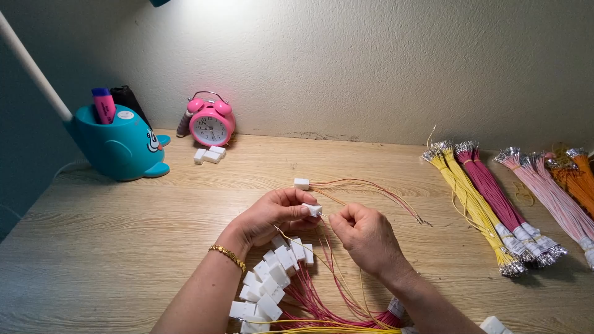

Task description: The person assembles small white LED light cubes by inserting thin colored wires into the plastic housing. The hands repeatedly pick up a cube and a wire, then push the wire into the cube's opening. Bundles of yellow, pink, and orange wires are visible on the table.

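Nearest the camera, a heap of small white plastic connector housings (270,286) lies on the pale wood-grain surface (124,247), with thin red and yellow wires (328,303) trailing from it. Just above, the left hand (266,216), a gold chain bracelet (227,255) at its wrist, grasps one small white plastic connector block (313,209) between thumb and fingers (297,199). The right hand (365,238) is clenched, pinching a fine wire right beside that block. The block looks light, hard and smooth, best held by its flat sides; the wire looks limp and springy, best pinched close to its tip. Far left stands a teal whale-shaped plastic pen holder (117,145), then a round pink twin-bell alarm clock (211,122) with a few white blocks (209,154) before it. Another white block with wires fitted (301,183) lies beyond the hands. At right lie bundles of yellow wires (470,201), magenta wires (498,198), pale pink wires (554,198) and orange wires (578,179), metal-tipped.
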